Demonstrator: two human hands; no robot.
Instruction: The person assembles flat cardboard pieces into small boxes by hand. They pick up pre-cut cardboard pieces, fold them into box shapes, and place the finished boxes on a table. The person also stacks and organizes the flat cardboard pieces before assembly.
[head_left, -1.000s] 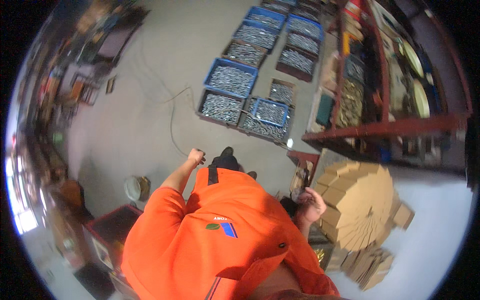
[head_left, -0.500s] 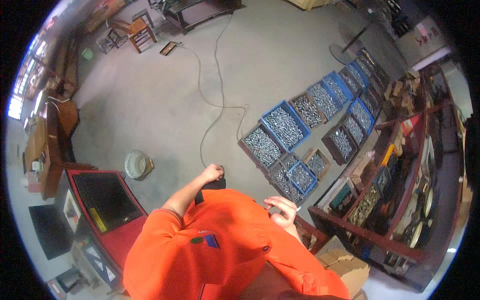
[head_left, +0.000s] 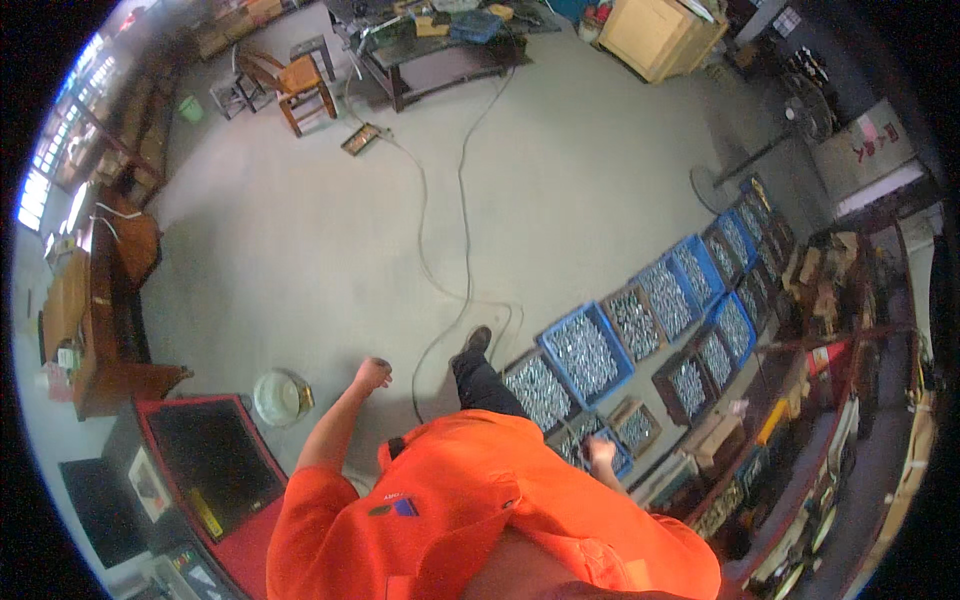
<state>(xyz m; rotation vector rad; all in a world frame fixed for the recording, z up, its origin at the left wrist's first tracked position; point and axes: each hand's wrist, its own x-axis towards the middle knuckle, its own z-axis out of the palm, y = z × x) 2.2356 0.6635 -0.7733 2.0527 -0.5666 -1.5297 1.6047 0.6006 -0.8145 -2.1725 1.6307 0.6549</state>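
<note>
My left hand (head_left: 374, 374) hangs out to the side over the bare floor. Its fingers are loosely bent and slightly apart, and nothing shows in it. The nearest thing to it is a pale round bucket (head_left: 277, 398). On the other side, my right hand (head_left: 601, 452) is lowered in front of a small blue bin (head_left: 622, 464) of metal parts. Its fingers are small and blurred, so whether it holds anything is unclear. Larger bins, among them a blue bin (head_left: 630, 368), hold many small shiny metal pieces. One dark shoe (head_left: 479, 340) is stretched forward on the floor.
Bins stand in rows along the right, beside a crowded shelf rack (head_left: 770, 480). A cable (head_left: 466, 220) snakes across the floor. A red-framed machine (head_left: 240, 530) is at the near left. Farther off stand a wooden chair (head_left: 300, 80), a workbench (head_left: 400, 65), a yellow cabinet (head_left: 655, 40) and a fan (head_left: 803, 115).
My left hand has swung outward from my body, and my right hand has dropped lower and to the right. A leg has come forward. The view takes in more of the far room.
</note>
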